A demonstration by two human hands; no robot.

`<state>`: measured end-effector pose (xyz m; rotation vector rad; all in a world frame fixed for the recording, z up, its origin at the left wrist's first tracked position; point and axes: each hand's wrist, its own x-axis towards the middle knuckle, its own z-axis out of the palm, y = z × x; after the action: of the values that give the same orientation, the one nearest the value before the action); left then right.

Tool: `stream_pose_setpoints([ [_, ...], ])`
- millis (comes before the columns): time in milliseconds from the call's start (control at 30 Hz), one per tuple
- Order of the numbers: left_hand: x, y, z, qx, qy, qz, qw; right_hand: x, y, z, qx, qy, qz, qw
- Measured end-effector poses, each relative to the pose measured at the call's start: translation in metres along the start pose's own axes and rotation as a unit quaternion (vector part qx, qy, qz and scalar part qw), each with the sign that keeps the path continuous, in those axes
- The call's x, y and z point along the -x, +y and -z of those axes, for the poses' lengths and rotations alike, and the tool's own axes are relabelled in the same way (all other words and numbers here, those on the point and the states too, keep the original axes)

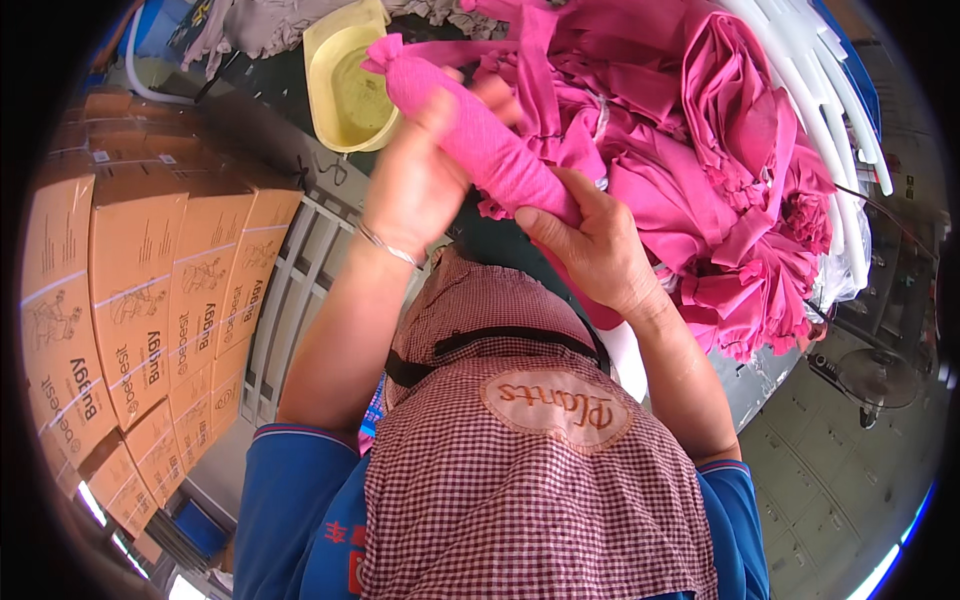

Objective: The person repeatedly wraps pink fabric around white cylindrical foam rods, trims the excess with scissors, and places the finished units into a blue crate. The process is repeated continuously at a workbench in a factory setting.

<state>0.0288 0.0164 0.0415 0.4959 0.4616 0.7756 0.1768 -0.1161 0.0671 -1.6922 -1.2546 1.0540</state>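
A long pink fabric tube (480,135) slants across in front of me, looking filled out, with a gathered end at its upper left. My left hand (415,185), smeared by motion, is around its upper part, the fingers partly behind the cloth. Lower down, my right hand (600,245) grips the tube with the thumb along its near side. What fills the tube is hidden. Just beyond and to the right lies a big heap of pink fabric pieces (680,190), with long strips and ruffled edges.
A yellow plastic basin (325,105) stands past my left hand. Grey cloth (265,30) lies at the far left. Curved white tubes (835,110) border the heap on the right. Stacked cardboard boxes (135,290) line the left side, and a fan (878,378) stands at right.
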Motion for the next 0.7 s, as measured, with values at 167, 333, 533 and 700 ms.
stream_pose_setpoints([
  [167,-0.004,-0.001,-0.014,-0.016,0.105,-0.019,0.994,-0.003,-0.003,-0.024,-0.028,0.031,0.06,0.997],
  [333,0.009,-0.023,-0.014,-0.062,0.121,-0.029,0.99,0.002,0.002,-0.025,-0.041,0.033,0.085,0.995],
  [533,0.031,0.002,-0.064,-0.007,-0.019,-0.123,0.992,0.017,-0.001,0.003,-0.071,-0.007,0.125,0.99],
  [700,0.048,0.001,-0.079,-0.269,-0.167,-0.223,0.922,0.027,0.009,-0.003,-0.187,0.038,0.229,0.954],
])
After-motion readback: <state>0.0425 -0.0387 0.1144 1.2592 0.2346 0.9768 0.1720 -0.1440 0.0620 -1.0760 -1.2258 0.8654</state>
